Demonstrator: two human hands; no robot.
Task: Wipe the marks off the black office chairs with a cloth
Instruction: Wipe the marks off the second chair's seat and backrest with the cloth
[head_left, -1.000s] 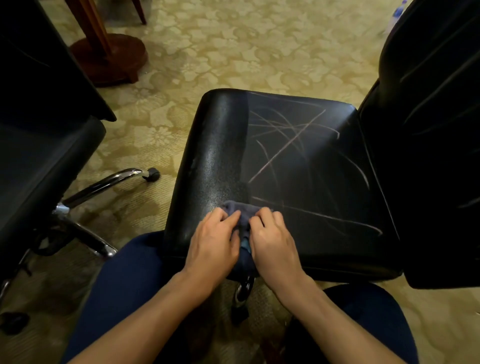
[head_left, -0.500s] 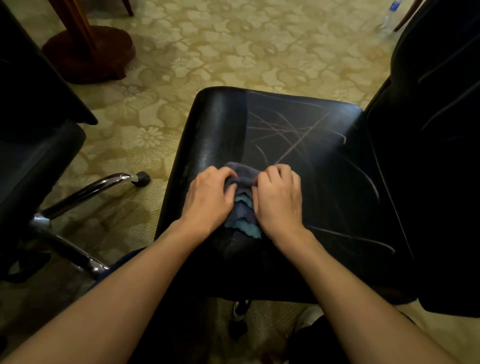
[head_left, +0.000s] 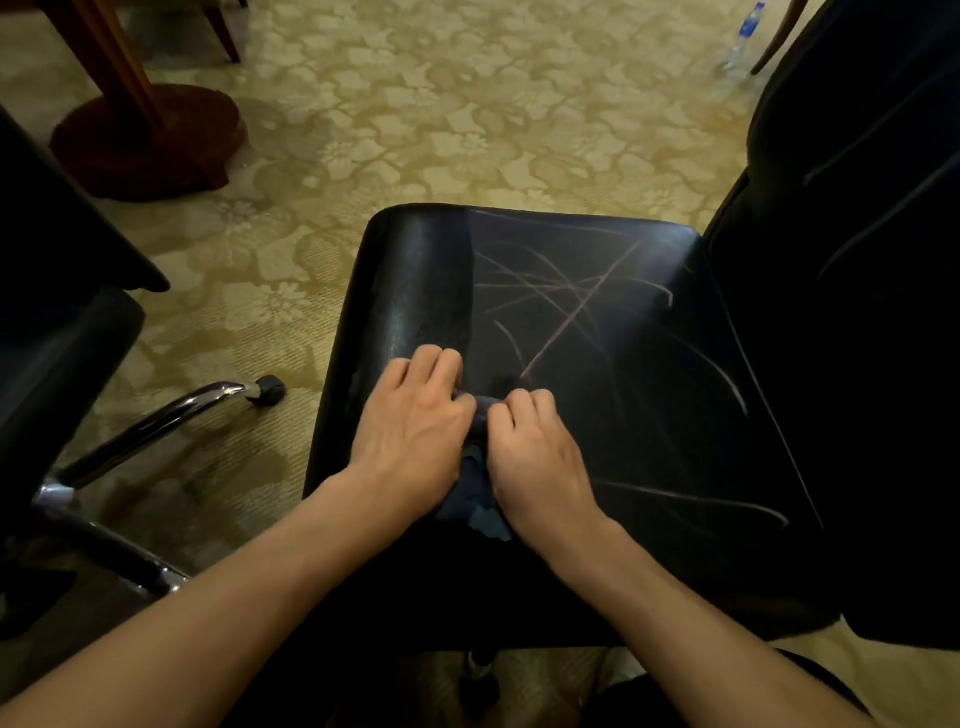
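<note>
A black office chair seat (head_left: 623, 415) fills the middle of the view, crossed by pale chalk-like marks (head_left: 576, 312); its left strip looks clean and shiny. The chair's backrest (head_left: 857, 260) at the right carries marks too. A dark blue cloth (head_left: 480, 499) is bunched on the seat's front half. My left hand (head_left: 415, 431) and my right hand (head_left: 535, 452) lie side by side on it, fingers curled into the cloth and pressing it down. Most of the cloth is hidden beneath them.
A second black chair (head_left: 62, 338) stands at the left with a chrome leg and castor (head_left: 270, 388) reaching toward the seat. A round wooden table base (head_left: 145, 140) is at the far left. A plastic bottle (head_left: 743, 31) lies on the patterned carpet, far right.
Both hands pushed the cloth from the seat's front edge further onto the seat, toward the marks. The camera leaned forward over the chair.
</note>
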